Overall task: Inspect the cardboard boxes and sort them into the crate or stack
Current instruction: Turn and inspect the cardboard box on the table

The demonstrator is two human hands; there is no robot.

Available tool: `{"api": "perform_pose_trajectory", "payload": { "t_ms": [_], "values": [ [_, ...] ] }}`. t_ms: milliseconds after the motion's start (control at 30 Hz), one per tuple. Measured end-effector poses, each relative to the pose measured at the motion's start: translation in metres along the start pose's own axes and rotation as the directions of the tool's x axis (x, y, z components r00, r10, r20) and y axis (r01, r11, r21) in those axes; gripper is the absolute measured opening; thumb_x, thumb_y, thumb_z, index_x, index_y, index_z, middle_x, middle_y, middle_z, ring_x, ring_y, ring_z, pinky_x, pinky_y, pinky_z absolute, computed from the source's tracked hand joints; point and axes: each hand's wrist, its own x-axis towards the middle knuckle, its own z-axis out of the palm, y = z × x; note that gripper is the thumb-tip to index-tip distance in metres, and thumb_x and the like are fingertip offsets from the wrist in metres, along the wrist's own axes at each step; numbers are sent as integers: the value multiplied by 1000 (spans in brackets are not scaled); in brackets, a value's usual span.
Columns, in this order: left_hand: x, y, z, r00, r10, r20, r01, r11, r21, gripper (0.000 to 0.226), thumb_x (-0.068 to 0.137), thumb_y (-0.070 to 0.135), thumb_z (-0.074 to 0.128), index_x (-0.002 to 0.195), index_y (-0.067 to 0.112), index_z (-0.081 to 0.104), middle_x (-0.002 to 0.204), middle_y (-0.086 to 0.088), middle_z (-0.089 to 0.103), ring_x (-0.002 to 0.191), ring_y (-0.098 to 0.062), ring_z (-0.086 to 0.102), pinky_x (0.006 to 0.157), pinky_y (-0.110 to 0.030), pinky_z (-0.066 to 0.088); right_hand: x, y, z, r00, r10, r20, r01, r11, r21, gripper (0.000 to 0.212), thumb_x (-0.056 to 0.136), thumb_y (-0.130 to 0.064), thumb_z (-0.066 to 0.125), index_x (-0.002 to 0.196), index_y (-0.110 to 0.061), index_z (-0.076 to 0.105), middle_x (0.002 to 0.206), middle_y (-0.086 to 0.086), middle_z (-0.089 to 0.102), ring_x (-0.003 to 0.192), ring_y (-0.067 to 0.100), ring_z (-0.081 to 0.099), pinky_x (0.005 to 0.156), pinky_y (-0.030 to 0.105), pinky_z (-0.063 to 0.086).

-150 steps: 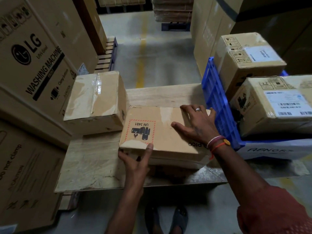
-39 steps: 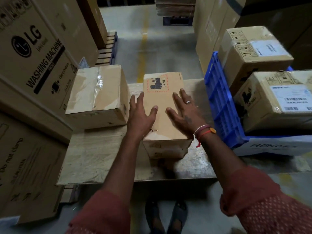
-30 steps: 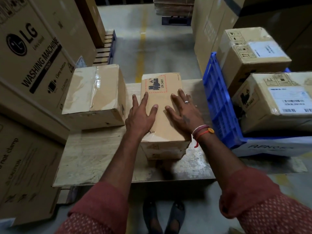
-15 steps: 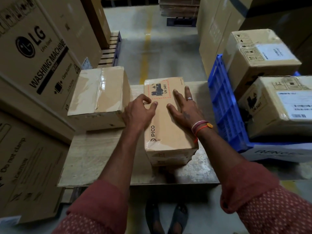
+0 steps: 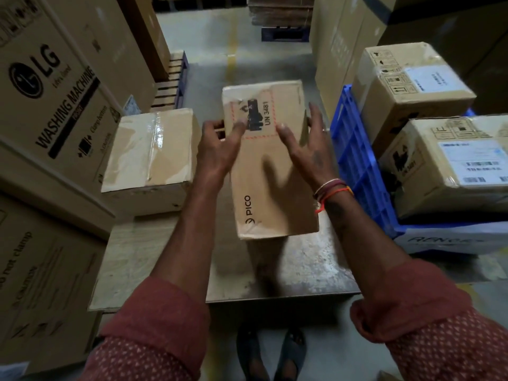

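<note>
While both hands grip it, the long brown cardboard box printed PICO and UN 3481 (image 5: 270, 163) sits lifted above the pale wooden table (image 5: 143, 259), far end tilted up. Left hand (image 5: 217, 149): thumb on top face, fingers curled round left edge. Right hand (image 5: 305, 149): thumb on top, fingers round right edge. Taped square cardboard box (image 5: 154, 152) rests on table to the left. Blue plastic crate (image 5: 357, 166), right, holds two labelled cardboard boxes (image 5: 450, 163).
</note>
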Motion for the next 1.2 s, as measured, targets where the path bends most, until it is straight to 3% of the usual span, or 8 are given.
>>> {"api": "perform_pose_trajectory", "payload": {
  "t_ms": [167, 267, 500, 600, 667, 833, 1033, 1200],
  "values": [
    [-24, 28, -18, 1000, -14, 18, 16, 989, -150, 83, 67, 101, 41, 117, 38, 61, 118, 4, 71, 109, -21, 69, 91, -55, 59, -17, -15, -14, 998, -26, -55, 39, 970, 238, 77, 91, -84, 38, 155, -40, 36, 148, 5, 46, 134, 18, 52, 107, 54, 50],
    [-47, 9, -20, 996, -86, 12, 87, 982, -165, 80, 62, 104, 48, 115, 45, 58, 128, 5, 66, 118, -23, 64, 98, -56, 55, -53, -6, -16, 1000, 12, -18, -5, 940, 342, 66, 98, -72, 29, 145, -28, 43, 137, 4, 55, 117, 11, 63, 93, 49, 59],
    [-73, -55, -24, 985, -131, 113, 146, 980, -136, 61, 76, 66, 76, 129, 39, 59, 124, 0, 70, 113, -23, 70, 96, -59, 57, -95, 23, -13, 957, 229, 179, -275, 912, 304, 51, 81, -71, 60, 111, -33, 44, 122, 17, 61, 112, 31, 65, 95, 53, 57],
    [-74, -61, -33, 974, -162, 157, 180, 978, -108, 62, 83, 59, 75, 137, 37, 54, 124, 5, 69, 110, -19, 71, 95, -56, 58, -81, 23, -24, 910, 276, 310, -360, 897, 257, 49, 87, -53, 71, 117, -24, 46, 123, 15, 63, 103, 23, 68, 74, 29, 56],
    [-68, -55, -41, 959, -190, 212, 199, 980, -25, 67, 84, 59, 74, 143, 39, 47, 126, 9, 66, 112, -18, 69, 95, -55, 57, -58, 15, -27, 892, 285, 351, -362, 915, 178, 54, 93, -49, 71, 133, -21, 45, 127, 8, 62, 101, 16, 66, 68, 21, 53],
    [-54, -39, -52, 907, -265, 328, 231, 963, 140, 73, 88, 55, 76, 150, 43, 40, 130, 6, 59, 117, -23, 64, 95, -56, 57, -7, -9, -5, 924, 226, 309, -249, 968, 36, 85, 89, -60, 69, 156, -34, 23, 134, 1, 60, 117, 23, 62, 107, 44, 49],
    [-44, -30, -58, 884, -229, 408, 173, 970, 169, 115, 60, 60, 88, 157, 46, 27, 151, 9, 51, 128, -20, 59, 100, -58, 54, -5, 12, 8, 943, 178, 283, -187, 982, 3, 100, 68, -76, 68, 152, -54, 16, 132, 5, 67, 111, 29, 71, 100, 55, 55],
    [-35, -21, -25, 965, -86, 250, 82, 996, 29, 62, 87, 56, 75, 139, 32, 52, 125, 8, 72, 110, -16, 72, 100, -52, 57, -21, 10, 4, 950, 182, 252, -202, 978, 56, 111, 68, -75, 69, 158, -47, 11, 136, 5, 65, 108, 24, 73, 98, 53, 57]
  ]
}}
